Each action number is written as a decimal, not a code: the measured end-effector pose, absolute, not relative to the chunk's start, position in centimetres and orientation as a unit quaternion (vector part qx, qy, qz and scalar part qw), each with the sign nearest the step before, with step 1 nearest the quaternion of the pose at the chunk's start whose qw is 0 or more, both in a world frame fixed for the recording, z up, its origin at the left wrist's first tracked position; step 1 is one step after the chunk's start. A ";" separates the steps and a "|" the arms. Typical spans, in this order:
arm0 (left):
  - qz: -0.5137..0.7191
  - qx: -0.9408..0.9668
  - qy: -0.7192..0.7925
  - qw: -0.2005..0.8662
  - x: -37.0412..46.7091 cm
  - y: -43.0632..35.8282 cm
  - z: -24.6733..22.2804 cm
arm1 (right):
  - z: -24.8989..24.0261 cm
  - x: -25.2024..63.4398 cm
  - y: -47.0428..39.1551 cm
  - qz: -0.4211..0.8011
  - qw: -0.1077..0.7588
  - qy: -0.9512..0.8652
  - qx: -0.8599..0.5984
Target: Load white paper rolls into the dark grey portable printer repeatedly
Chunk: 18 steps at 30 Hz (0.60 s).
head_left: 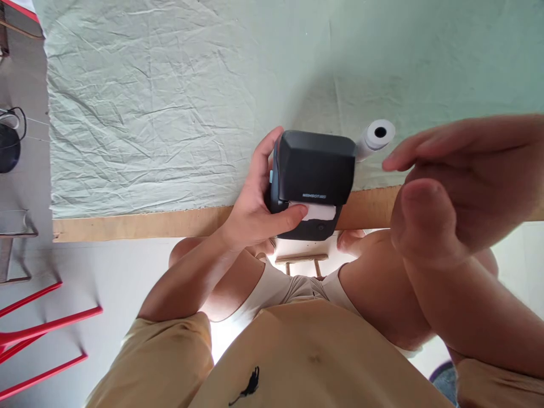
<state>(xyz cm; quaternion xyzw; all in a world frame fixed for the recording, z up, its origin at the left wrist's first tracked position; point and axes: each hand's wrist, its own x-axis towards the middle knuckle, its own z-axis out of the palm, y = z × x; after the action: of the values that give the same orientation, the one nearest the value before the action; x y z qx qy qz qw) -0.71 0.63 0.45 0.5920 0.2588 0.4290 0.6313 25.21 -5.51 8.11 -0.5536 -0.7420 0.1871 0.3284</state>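
Right hand raised near the camera, somewhat blurred, thumb seemingly apart from loosely bent fingers, left hand clasping a black label printer over the tabletop edge, thumb on its white paper strip, dark-cored white paper roll beyond, on pale green cloth

The label printer is in the left hand above the tabletop's near edge; a paper roll stands beyond, rightward.
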 end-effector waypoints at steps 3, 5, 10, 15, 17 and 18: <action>0.415 0.576 0.265 0.653 -1.0 0.7 -0.3 | 8.4 25.0 -5.4 0.215 0.311 -0.732 -0.567; 0.416 0.554 0.255 0.675 -1.0 0.4 -0.3 | 8.5 25.4 -5.2 0.237 0.297 -0.723 -0.577; 0.418 0.502 0.355 0.668 -0.6 -1.0 2.2 | 8.7 26.1 -4.6 0.327 0.262 -0.700 -0.579; 0.381 0.482 0.374 0.695 -0.5 -1.5 4.0 | 8.7 25.7 -4.0 0.367 0.245 -0.688 -0.576; 0.383 0.480 0.376 0.694 -0.5 -1.4 4.0 | 8.5 25.5 -3.9 0.363 0.244 -0.685 -0.583; 0.386 0.480 0.379 0.691 -0.5 -1.4 3.9 | 8.5 25.5 -3.9 0.362 0.244 -0.683 -0.586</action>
<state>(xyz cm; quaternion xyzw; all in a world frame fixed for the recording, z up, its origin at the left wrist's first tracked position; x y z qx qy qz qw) -0.47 -1.39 3.92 0.4799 0.3793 0.3859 0.6906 25.48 -3.88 8.46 -0.5856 -0.6834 0.3615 0.2437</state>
